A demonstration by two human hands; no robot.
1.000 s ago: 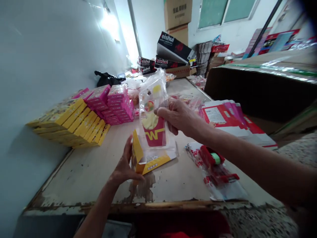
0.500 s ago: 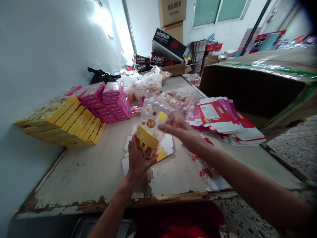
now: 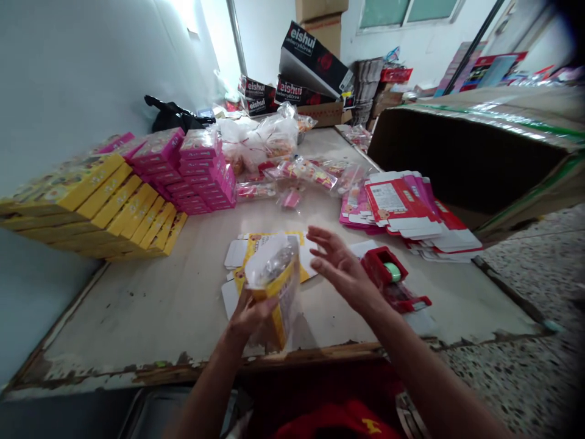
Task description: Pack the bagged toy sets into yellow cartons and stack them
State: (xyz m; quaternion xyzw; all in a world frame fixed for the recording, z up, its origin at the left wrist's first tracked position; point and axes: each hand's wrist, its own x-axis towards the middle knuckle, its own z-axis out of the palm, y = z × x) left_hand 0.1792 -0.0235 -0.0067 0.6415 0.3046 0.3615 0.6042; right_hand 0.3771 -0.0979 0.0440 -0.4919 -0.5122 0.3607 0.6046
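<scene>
In the head view, my left hand (image 3: 253, 314) grips a yellow carton (image 3: 278, 320) with its top end towards me, held over the table's front part. White and clear plastic shows at the carton's top and side, blurred by motion. My right hand (image 3: 340, 265) is just right of the carton, not touching it, with fingers apart and nothing held. Beneath them lie flat yellow and white cartons (image 3: 235, 253). A red tape dispenser (image 3: 384, 268) with a pale green core sits beside my right wrist.
Filled yellow boxes (image 3: 105, 201) and pink boxes (image 3: 205, 177) are stacked at the left. Bagged goods (image 3: 260, 140) and small packets (image 3: 311, 174) lie further back. Flat red cartons (image 3: 402, 204) are piled at the right, before a large open cardboard box (image 3: 457, 158).
The clear sheet with small food-shaped pieces is no longer spread out above the carton. My left hand has turned and lowered the carton; my right hand has drawn down, its fingers spread.
</scene>
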